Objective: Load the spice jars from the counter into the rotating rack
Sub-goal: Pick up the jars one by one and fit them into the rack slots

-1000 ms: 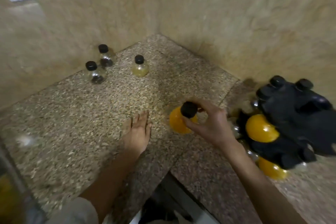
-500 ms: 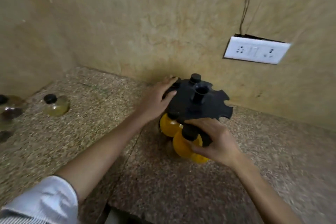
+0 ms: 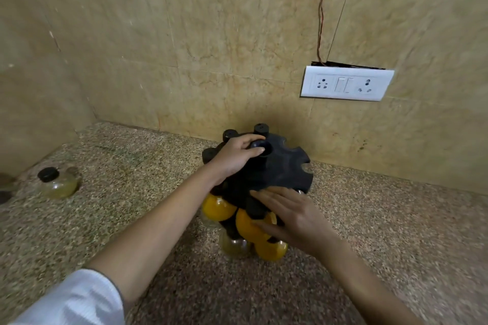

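Observation:
The black rotating rack (image 3: 285, 171) stands on the speckled counter (image 3: 132, 192) against the wall. My left hand (image 3: 237, 155) grips the knob at the rack's top centre. My right hand (image 3: 290, 216) lies at the rack's front edge, fingers fairly straight over the top and thumb touching a yellow black-capped jar (image 3: 247, 225) that sits in a front slot. Another yellow jar (image 3: 219, 207) hangs to its left, and two more jars (image 3: 272, 249) sit on the lower tier. A pale yellow jar with a black cap (image 3: 56, 183) stands on the counter at the left.
A white socket plate (image 3: 346, 83) is fixed to the tiled wall right of the rack, with a thin wire (image 3: 320, 8) running up from it. Dark blurred shapes (image 3: 5, 187) show at the left edge. Bare counter lies to the right of the rack.
My right hand brought the yellow jar to the rack's front slot and loosened its grip on the cap. My left hand moved from the counter to the rack's top knob.

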